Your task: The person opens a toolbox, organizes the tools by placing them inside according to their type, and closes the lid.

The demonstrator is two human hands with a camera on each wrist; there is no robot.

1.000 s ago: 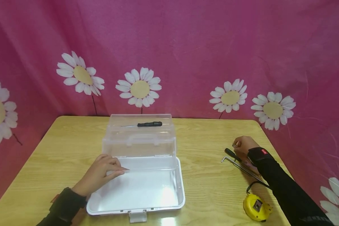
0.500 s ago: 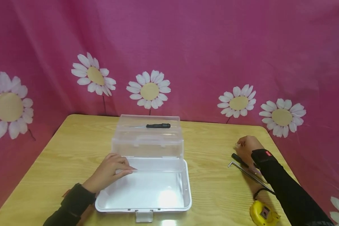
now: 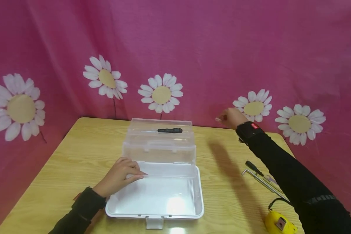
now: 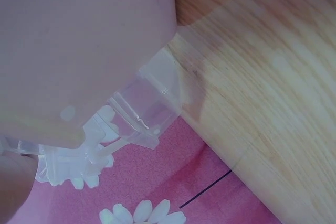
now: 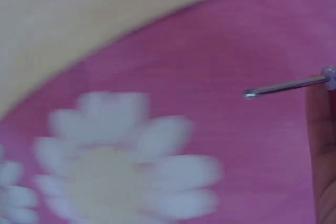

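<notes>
My left hand (image 3: 121,177) reaches over the left side of a white box (image 3: 152,198), thumb and fingers pinching the edge of its clear plastic lid (image 3: 161,154). The lid is tipped back. A black-handled screwdriver (image 3: 169,130) lies across the lid's upper part. My right hand (image 3: 231,117) is raised over the table's far edge and grips a small screwdriver (image 5: 286,86). Its metal shaft sticks out past the fingers, with a bit of clear handle visible. In the left wrist view the hand hides most of the clear plastic (image 4: 142,111).
On the right of the wooden table (image 3: 219,182) lie another black-handled screwdriver (image 3: 253,167), an L-shaped metal rod (image 3: 263,183) and a yellow tape measure (image 3: 278,224) with a black strap. The right forearm passes over part of them. A pink flowered cloth (image 3: 199,65) hangs behind.
My right hand has lifted the small screwdriver away from the tools at the right and moved it up and left. The left hand keeps its hold. The head view has shifted slightly.
</notes>
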